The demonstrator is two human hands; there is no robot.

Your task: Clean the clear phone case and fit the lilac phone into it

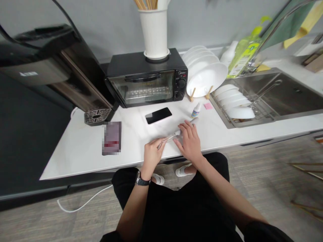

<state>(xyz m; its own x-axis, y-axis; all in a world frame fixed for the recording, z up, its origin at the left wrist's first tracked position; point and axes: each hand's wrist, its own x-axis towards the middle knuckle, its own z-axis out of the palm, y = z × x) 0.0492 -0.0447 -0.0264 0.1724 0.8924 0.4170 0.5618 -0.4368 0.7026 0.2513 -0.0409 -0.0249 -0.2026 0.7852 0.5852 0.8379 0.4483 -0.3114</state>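
Near the front edge of the white counter, my left hand is closed on the near end of a pair of glasses. My right hand is at the other side of the glasses, its fingers bent over the white cloth-like piece at the lens; a thin grey tip shows beyond its fingertips. What exactly the right fingers press on is blurred. A small white bottle with a blue label stands just behind my right hand. Behind the glasses lies a dark phone.
Behind the phone stands a black toaster oven bearing a white utensil holder. A black machine and purple packet are left. Plates, a pink note, soap and a sink are right.
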